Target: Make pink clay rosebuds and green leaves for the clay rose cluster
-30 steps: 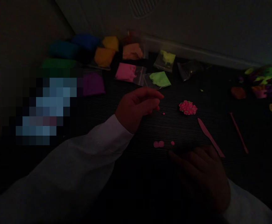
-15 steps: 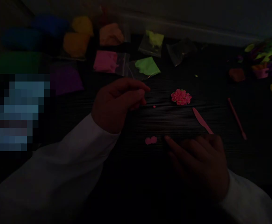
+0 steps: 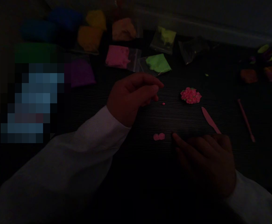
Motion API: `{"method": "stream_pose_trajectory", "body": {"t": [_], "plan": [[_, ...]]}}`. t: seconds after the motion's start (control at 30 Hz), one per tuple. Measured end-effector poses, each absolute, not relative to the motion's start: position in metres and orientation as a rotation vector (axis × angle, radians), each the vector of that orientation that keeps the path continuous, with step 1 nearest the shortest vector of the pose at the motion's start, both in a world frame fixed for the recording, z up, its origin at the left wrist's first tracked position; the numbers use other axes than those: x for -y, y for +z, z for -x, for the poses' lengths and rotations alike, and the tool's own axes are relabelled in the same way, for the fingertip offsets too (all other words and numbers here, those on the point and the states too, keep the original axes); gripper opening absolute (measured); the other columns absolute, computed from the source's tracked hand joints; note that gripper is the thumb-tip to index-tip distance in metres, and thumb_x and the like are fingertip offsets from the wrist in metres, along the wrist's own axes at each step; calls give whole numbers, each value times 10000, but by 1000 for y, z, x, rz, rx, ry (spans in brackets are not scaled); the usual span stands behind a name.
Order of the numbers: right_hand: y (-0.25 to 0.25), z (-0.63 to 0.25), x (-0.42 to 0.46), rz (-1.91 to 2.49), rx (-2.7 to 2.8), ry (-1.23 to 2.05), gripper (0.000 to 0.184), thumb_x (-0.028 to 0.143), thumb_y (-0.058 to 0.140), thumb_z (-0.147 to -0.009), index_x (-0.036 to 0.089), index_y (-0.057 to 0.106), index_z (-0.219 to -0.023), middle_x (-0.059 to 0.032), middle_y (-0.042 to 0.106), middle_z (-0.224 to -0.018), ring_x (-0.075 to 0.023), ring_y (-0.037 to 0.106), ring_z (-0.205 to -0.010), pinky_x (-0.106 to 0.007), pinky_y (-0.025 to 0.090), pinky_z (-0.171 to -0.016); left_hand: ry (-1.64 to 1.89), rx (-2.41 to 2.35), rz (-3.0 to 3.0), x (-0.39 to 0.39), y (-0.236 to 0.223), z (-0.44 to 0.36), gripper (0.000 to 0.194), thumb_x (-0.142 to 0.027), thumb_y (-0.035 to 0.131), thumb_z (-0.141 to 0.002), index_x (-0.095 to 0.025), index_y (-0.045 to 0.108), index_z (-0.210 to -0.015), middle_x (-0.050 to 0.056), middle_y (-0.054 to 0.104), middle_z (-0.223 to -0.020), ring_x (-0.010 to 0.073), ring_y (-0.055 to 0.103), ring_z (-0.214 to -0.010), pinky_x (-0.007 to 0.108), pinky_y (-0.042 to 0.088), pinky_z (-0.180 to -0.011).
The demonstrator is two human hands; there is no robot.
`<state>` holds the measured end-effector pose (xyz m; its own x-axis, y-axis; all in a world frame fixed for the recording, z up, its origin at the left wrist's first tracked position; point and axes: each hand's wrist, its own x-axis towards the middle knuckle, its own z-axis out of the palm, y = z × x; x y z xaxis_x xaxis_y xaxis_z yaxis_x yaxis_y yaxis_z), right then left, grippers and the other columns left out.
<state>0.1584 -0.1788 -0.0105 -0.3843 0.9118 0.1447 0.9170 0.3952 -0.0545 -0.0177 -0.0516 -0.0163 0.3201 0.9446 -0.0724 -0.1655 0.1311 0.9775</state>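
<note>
The scene is very dark. My left hand [image 3: 131, 97] hovers over the dark ribbed table [image 3: 182, 119] with its fingertips pinched together; what they hold, if anything, is too small to see. A tiny pink clay ball [image 3: 163, 103] lies just right of those fingertips. My right hand [image 3: 206, 161] lies flat on the table, fingers stretched forward. Two small flattened pink clay discs [image 3: 159, 136] sit side by side just left of its fingertips. A round pink clay cluster [image 3: 191, 95] with green flecks lies farther back.
A pink plastic knife [image 3: 210, 119] lies beside my right hand and a thin pink stick [image 3: 245, 119] farther right. Bags of pink clay [image 3: 117, 56], green clay [image 3: 158, 63] and other colours line the back. Clay figures [image 3: 271, 62] stand at far right.
My right hand has slid forward over the spot where a small pink ball lay beside the two discs; that ball is no longer visible. My left hand keeps its pinch.
</note>
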Motion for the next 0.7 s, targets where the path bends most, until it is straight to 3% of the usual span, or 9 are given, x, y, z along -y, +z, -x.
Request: {"method": "stream_pose_trajectory", "body": {"t": [0.7], "plan": [[-13,-160,179,1591,2534,-152,355,288,554,-724,233,553,-1075,14,591,-662,-132,442,-596,-334,273,-648,1018,-885,-1173,53,-17,16,87,-183,533,-729,-138,607,-732,-15,521,-572,61,476,-532,209,326,-509]]}}
